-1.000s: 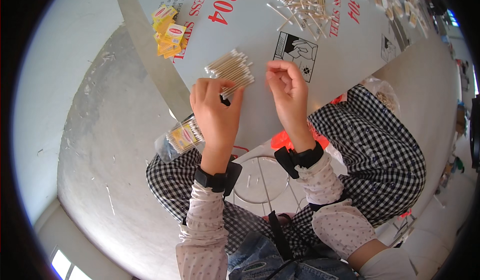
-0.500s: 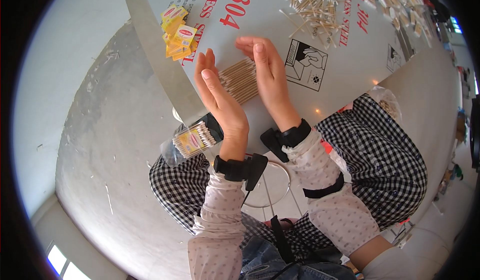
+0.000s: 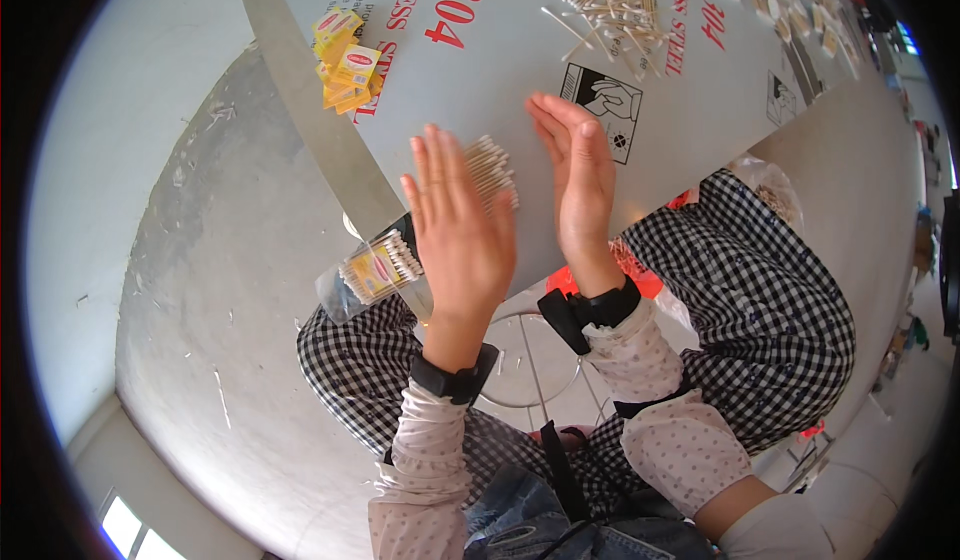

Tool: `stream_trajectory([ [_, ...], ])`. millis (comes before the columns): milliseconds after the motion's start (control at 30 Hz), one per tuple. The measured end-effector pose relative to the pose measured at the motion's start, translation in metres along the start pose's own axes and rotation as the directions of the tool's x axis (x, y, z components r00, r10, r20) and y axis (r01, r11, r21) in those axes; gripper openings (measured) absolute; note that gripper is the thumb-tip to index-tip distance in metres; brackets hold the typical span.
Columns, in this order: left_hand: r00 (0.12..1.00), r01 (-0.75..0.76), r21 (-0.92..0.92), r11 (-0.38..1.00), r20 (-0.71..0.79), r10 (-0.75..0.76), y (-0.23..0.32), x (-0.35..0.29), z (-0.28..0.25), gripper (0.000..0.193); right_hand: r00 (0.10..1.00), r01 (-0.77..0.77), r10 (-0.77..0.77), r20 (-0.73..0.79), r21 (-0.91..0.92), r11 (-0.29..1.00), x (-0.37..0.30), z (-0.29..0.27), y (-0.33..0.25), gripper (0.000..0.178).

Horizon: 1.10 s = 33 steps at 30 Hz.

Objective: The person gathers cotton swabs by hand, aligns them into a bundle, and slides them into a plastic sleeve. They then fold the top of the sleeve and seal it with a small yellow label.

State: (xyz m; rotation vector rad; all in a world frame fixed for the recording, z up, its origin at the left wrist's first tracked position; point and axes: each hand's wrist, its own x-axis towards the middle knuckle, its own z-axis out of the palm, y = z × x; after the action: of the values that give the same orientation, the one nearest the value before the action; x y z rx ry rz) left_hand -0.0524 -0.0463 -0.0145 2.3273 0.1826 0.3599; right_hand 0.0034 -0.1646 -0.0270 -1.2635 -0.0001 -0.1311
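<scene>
A flat row of cotton swabs point(image 3: 490, 168) lies on the metal-sheet tabletop. My left hand point(image 3: 455, 225) is held over it, back up and fingers stretched, slightly blurred. It covers the row's left part, and whether the palm touches the swabs I cannot tell. To the right of the row, and apart from it, is my right hand point(image 3: 583, 180). It stands on edge, fingers extended and palm turned toward the swabs, holding nothing. Left of my left wrist, a clear plastic pack of swabs point(image 3: 375, 270) with a yellow label sits at the table's edge.
Small yellow cards point(image 3: 350, 65) are heaped at the far left of the tabletop point(image 3: 420, 90). A loose pile of swabs point(image 3: 615, 5) spreads across the far side, with more bundles point(image 3: 790, 0) at the far right. A clear bag of swabs point(image 3: 772, 195) hangs beside my right knee.
My left hand has turned from upright to palm down, over the swab row. My right hand has moved right and away from the row's side.
</scene>
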Motion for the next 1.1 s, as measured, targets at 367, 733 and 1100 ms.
stream_trajectory([
  [367,0.956,-0.249,0.424,0.871,0.254,0.149,-0.004,-0.02,0.017,0.089,0.988,-0.017,0.038,0.147,-0.141,0.99,-0.015,-0.01,-0.004,0.054],
  [733,0.956,-0.173,0.112,0.979,0.258,0.139,-0.001,-0.016,0.007,0.075,0.976,-0.12,0.117,0.186,0.007,0.993,-0.009,0.009,0.0,0.064],
  [1100,0.986,0.127,-0.839,0.53,0.049,-0.158,0.012,0.009,0.011,0.069,0.985,-0.12,0.119,0.125,-0.001,0.993,-0.007,0.002,-0.007,0.061],
])
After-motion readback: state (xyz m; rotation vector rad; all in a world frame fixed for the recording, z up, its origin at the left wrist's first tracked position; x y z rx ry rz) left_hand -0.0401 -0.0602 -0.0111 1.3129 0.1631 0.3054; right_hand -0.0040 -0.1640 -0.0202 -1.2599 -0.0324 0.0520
